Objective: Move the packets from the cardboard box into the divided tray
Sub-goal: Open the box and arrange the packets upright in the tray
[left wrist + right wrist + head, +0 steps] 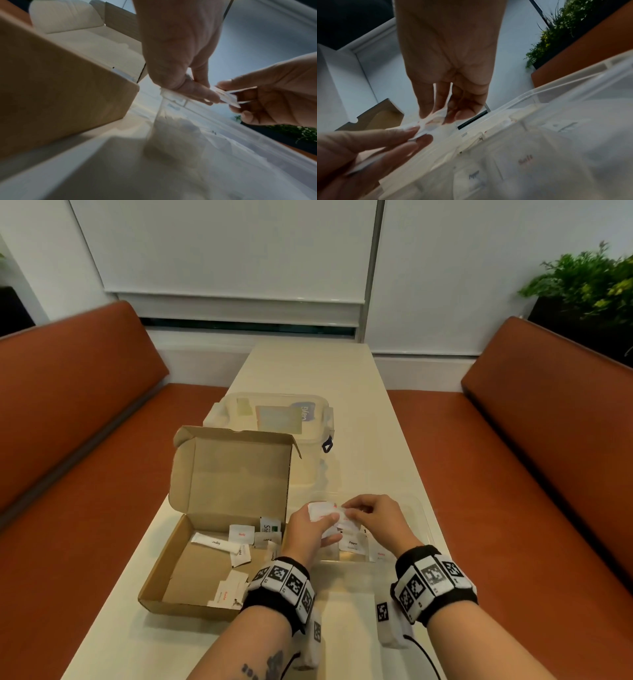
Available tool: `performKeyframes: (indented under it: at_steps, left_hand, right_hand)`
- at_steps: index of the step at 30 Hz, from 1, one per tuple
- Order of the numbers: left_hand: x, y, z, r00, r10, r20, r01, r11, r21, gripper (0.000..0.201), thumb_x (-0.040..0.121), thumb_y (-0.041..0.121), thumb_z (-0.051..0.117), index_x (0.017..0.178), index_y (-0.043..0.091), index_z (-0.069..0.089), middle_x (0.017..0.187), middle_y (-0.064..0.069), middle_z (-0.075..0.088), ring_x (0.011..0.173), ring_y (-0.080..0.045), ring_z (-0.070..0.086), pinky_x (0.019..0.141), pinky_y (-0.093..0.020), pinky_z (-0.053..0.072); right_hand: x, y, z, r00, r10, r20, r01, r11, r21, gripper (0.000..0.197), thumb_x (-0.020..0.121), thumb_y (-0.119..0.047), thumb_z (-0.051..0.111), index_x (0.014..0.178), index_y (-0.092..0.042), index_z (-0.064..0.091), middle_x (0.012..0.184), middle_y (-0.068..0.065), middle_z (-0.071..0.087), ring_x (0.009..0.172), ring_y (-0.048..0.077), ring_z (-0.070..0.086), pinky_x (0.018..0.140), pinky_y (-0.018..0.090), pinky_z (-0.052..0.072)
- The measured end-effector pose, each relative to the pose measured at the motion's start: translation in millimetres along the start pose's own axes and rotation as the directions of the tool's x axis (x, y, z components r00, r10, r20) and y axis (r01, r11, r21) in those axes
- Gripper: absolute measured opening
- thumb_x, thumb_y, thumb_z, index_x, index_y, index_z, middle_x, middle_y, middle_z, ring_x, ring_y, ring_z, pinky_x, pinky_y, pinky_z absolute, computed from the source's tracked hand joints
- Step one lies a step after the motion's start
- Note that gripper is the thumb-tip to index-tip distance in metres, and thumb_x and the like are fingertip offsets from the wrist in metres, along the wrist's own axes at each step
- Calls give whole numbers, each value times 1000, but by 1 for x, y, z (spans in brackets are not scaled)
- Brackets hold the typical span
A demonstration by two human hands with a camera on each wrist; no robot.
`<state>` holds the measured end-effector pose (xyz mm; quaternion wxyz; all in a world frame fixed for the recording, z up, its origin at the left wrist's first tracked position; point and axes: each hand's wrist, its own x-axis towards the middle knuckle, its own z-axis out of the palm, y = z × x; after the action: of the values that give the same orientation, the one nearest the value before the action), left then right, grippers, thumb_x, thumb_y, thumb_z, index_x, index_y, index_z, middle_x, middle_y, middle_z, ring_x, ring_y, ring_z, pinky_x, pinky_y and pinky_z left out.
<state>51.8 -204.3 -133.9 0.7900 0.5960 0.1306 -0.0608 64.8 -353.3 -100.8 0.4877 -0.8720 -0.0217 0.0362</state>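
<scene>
The open cardboard box [161,573] lies at the left with several white packets inside, among them a sugar stick [215,542]. To its right stands the clear divided tray [416,510], with a Pepper packet [352,543] and a Salt packet [380,554] in it. Over the tray my left hand [334,527] holds a small bunch of white, red-printed packets [322,513]. My right hand [347,512] pinches the top one of them. The wrist views show the same pinch: left hand [207,93], right hand [436,117], packet [428,127].
A clear lidded plastic container [274,416] stands behind the box. Orange benches [68,440] run along both long sides of the narrow cream table [308,364]. A green plant [589,285] sits at the far right.
</scene>
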Motion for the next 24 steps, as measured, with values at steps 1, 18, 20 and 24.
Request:
performKeyframes:
  at_steps: [1,18,20,24]
  left_hand:
    - [0,0,-1,1000,4,-11,-4,1000,-6,21,85,2,67,103,11,63,103,-12,67,91,-23,68,64,-29,59]
    - [10,-7,-3,992,-26,-120,27,1000,4,15,96,1,44,94,9,56,92,-13,62,79,-22,64,63,-27,58]
    - [10,-7,-3,994,-28,-105,28,1000,-3,16,96,1,44,91,10,56,88,-12,62,73,-20,63,61,-26,57]
    - [9,-5,-3,996,-28,-84,27,1000,-14,16,95,0,43,95,9,56,86,-11,62,70,-19,63,60,-25,58]
  right_hand:
    - [-1,0,1,1000,14,9,-14,1000,-8,7,84,-15,68,90,-15,73,73,-6,64,64,0,56,55,2,40]
    - [-4,28,23,994,100,-46,-110,884,-455,12,75,-16,76,67,-19,68,89,1,63,86,16,57,80,28,50]
    - [-3,27,24,997,73,-36,-81,869,-488,22,74,-14,74,64,-22,56,87,-2,55,87,17,53,78,28,49]
    - [-2,27,26,1000,17,-3,-15,821,-570,23,73,-13,72,70,-19,51,83,-2,53,84,18,52,71,28,46]
